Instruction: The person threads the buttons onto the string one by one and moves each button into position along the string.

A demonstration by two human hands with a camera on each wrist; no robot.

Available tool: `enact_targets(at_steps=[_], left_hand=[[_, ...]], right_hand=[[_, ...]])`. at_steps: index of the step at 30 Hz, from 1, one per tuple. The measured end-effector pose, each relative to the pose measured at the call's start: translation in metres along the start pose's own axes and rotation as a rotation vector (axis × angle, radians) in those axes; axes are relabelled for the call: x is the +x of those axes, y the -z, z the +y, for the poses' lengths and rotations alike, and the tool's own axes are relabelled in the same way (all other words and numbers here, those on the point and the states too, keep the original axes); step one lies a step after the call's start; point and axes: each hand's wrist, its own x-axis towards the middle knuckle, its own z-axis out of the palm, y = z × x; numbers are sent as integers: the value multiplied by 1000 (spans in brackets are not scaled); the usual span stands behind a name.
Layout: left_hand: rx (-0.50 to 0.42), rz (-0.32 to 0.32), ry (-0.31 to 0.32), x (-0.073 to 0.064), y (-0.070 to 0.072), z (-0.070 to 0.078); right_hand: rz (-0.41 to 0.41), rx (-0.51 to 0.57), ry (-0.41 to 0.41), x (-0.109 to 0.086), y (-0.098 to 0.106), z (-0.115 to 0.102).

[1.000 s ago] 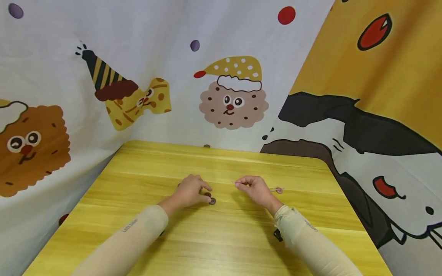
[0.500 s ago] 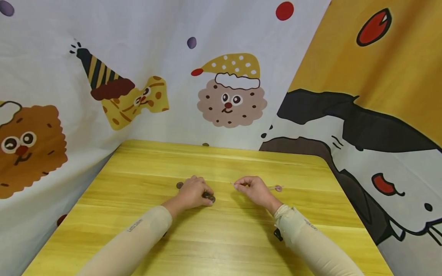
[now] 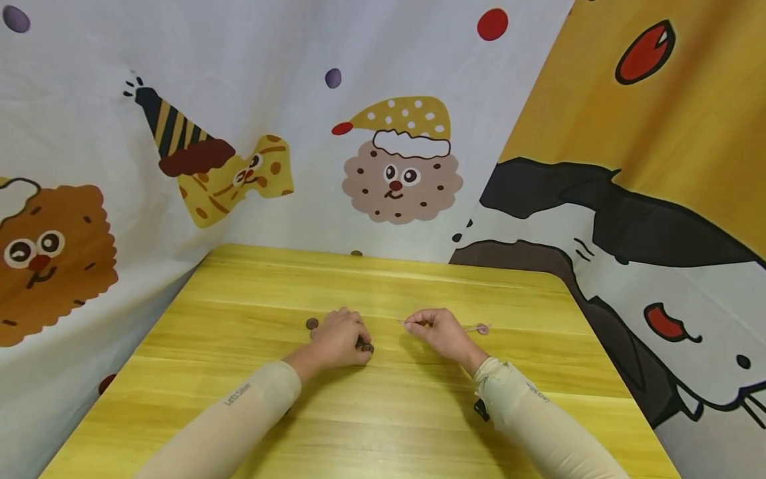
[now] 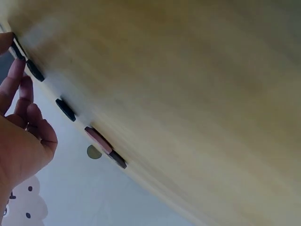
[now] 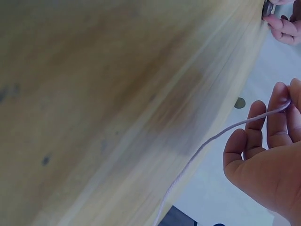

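In the head view my left hand [image 3: 341, 338] is low over the table, its thumb and fingertips pinching a dark round button [image 4: 18, 47]. A second dark button [image 4: 35, 70] lies right beside those fingertips. Further along the tabletop are another dark button [image 4: 66, 109], a pinkish one [image 4: 98, 139] and a dark one [image 4: 119, 159] touching it. Raised to the right, my right hand [image 3: 441, 332] pinches a thin pale cord [image 5: 202, 145] near its tip. Behind that hand, a pinkish button [image 3: 482, 328] sits on the cord's far end.
The wood-grain table [image 3: 383, 412] reaches back to a white cartoon-print curtain [image 3: 299, 219]. A yellow-and-black printed section [image 3: 598, 133] hangs along the right side. Something small and black [image 3: 481, 409] shows beneath the right sleeve cuff.
My left hand has moved slightly right, its fingers closing over the dark buttons; buttons at its left have come into view. The right hand still pinches the cord in nearly the same place.
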Motion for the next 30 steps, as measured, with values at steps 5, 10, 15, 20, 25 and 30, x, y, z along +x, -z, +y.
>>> enact_targets(at_steps=[5, 10, 15, 20, 25, 30], left_hand=[[-175, 50, 26, 10, 1, -1], [-478, 53, 121, 17, 6, 1], [-661, 119, 203, 22, 7, 4], [-709, 171, 211, 27, 8, 13], [-824, 201, 206, 32, 7, 21], [-922, 236, 285, 34, 3, 24]], right_hand=[[1, -2, -4, 0, 2, 0], [3, 3, -10, 1, 4, 1], [22, 6, -8, 0, 5, 1], [18, 9, -15, 1, 7, -4], [11, 28, -10, 1, 6, -6], [14, 41, -3, 0, 6, -8]])
